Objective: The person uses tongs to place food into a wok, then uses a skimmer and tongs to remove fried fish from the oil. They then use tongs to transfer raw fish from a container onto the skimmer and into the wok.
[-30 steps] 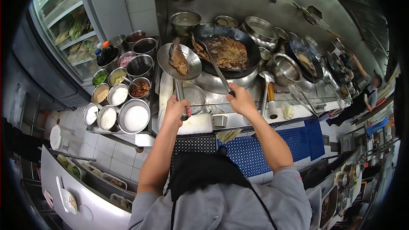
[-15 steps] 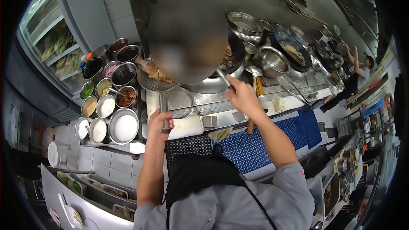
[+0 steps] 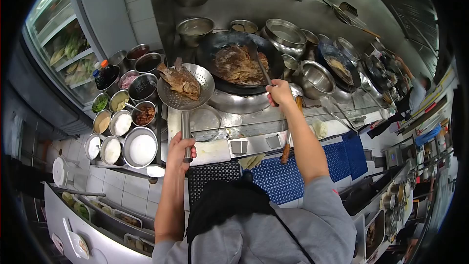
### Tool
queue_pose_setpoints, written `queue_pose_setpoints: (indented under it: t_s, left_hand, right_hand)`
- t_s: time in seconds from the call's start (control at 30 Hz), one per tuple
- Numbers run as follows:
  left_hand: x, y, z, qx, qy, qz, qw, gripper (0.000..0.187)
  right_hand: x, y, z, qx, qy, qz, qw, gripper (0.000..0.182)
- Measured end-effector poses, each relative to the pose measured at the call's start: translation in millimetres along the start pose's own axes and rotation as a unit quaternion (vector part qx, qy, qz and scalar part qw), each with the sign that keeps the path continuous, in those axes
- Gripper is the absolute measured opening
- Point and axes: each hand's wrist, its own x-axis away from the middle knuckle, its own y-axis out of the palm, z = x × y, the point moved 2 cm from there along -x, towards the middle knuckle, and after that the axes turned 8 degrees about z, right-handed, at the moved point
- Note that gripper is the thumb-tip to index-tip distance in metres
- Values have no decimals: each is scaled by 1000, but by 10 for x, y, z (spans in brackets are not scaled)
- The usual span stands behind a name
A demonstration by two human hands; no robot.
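My left hand (image 3: 181, 152) is closed around the metal handle of a perforated skimmer (image 3: 201, 75). A browned fried fish (image 3: 181, 84) lies in the skimmer's bowl, left of the wok. My right hand (image 3: 279, 92) grips the handle of a ladle (image 3: 262, 66), which slants into the large dark wok (image 3: 207, 58). The ladle's head is dark and hard to make out against the food. Inside the wok lies more browned fried fish (image 3: 233, 64), spread across its middle.
Containers of sauces and seasonings, including a bowl of white powder (image 3: 140, 146), crowd the left side. Steel bowls (image 3: 317, 78) and a second wok (image 3: 337, 61) stand to the right. A wooden-handled tool (image 3: 287, 149) leans at the counter edge. A co-worker (image 3: 417, 93) stands far right.
My right hand has moved forward, away from me, with the ladle. My left hand stays nearly in place while the skimmer's bowl sits further right. The wok, blurred out earlier, now shows.
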Motion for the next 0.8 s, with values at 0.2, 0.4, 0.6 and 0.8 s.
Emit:
queue_pose_setpoints:
  t_s: [0.2,0.4,0.6,0.8]
  left_hand:
    - [-9,19,46,-13,6,11,1000,21]
    - [-74,-15,11,-13,-8,26,1000,20]
    - [-105,5,45,-29,-4,5,1000,21]
    - [-146,-4,91,-41,3,2,999,23]
  right_hand:
    - [89,-84,15,135,-99,5,986,53]
    - [-85,85,152,-176,84,-72,978,29]
    - [-130,65,137,-292,197,-128,927,18]
    - [-39,211,-2,-217,121,-159,956,23]
